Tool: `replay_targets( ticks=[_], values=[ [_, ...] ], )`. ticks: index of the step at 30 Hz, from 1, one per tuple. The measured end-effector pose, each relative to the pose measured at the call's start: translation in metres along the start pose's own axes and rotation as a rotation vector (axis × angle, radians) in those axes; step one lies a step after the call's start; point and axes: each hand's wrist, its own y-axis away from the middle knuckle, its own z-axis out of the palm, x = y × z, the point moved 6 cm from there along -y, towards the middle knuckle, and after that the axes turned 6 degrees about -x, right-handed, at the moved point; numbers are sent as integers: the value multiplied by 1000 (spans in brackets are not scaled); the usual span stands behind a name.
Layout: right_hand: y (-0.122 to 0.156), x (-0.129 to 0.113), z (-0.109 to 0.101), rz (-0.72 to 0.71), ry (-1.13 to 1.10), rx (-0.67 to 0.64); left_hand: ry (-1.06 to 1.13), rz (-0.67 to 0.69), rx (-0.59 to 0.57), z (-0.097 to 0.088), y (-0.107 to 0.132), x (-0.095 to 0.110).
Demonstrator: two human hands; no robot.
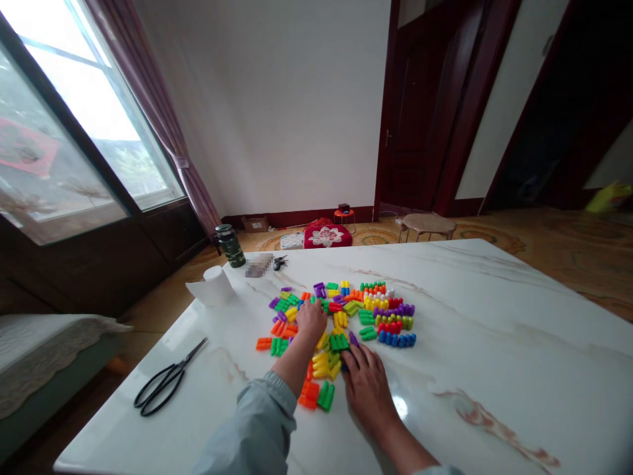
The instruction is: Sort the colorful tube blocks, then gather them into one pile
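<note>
Window: blown out to white, daylight from the left
Tabletop: pale sheen, one hard glare spot beside the right hand
Right-hand doorway: sunk in near-black shadow
Yellow-green shape: smeared near the right edge
Door frame: slanted by wide-angle distortion
Patch beside the flask: pixelated

Bright daylight comes through the dark-framed window at left, beside a tied-back mauve curtain. The plain white wall meets a dark red baseboard and, farther right, a dark red panelled door. A round stool stands on the patterned tan floor, behind the white marble-patterned table. The doorway at far right is dark.
</note>
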Motion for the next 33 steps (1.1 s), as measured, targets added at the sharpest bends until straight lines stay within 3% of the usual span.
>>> replay_targets(
  ticks=[12,18,22,24,26,28,33],
  values=[
    [-2,-2,-5,0,-28,7,157,-67,-5,2,-7,-6],
    [-2,-2,-7,1,-31,9,410,-29,122,-18,-4,-19],
    [-2,-4,-10,-11,-43,18,654,15,247,-25,26,-27],
    [-2,-4,-11,-15,-53,30,827,60,260,-15,51,-28],
    [-2,-4,-11,-23,-57,42,1278,180,227,2,77,-27],
    [-2,-3,-10,-44,-56,48,1519,210,178,20,99,-26],
    [-2,0,-6,-75,-63,36,1562,210,192,37,129,-29]
  ],
)
